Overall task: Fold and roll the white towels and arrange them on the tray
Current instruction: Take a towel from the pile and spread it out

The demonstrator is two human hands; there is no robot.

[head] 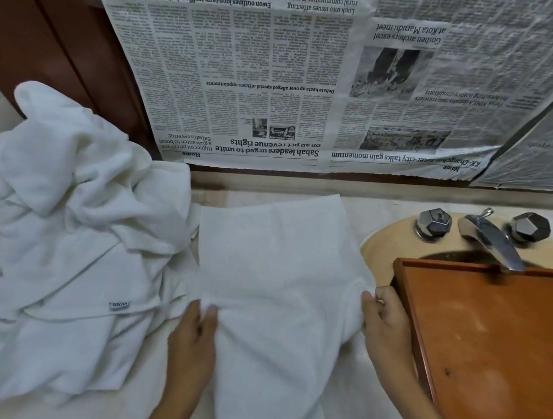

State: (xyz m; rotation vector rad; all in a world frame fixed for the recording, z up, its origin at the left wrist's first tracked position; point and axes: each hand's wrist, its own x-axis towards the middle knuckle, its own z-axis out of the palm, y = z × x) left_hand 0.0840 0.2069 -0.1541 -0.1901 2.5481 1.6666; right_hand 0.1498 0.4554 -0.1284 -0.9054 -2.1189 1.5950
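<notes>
Towel (278, 271) is pinched at its side edges by left hand (193, 334) and right hand (385, 320), spread between them; tray (495, 337) is set beside right hand. Edges are best kept level for a square fold.

Upside-down printed newspaper sheets (284, 72) are spread across the upper frame; a chrome faucet (492, 242) with two faceted knobs (433, 223) is set on a beige basin (384, 245), right.
</notes>
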